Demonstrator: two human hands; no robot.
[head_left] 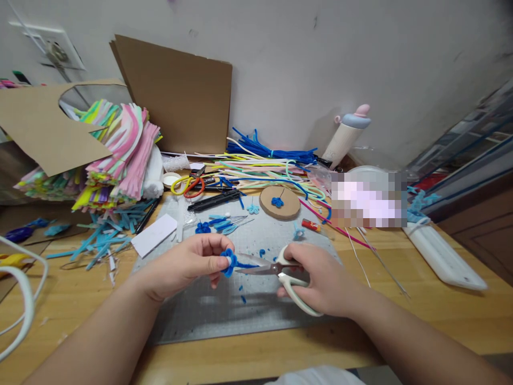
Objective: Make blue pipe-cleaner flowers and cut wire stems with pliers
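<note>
Fuzzy blue looped flower (pixel 228 262) between open steel scissor blades (pixel 256 266)

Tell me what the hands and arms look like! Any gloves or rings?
The left hand and right hand wear no gloves, and no rings, watch or bracelets show. The forearms are bare too, with no sleeves in view.

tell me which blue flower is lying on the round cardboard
The dark blue flower with a thin, dark stem; it alone rests on the cardboard disc.
</note>
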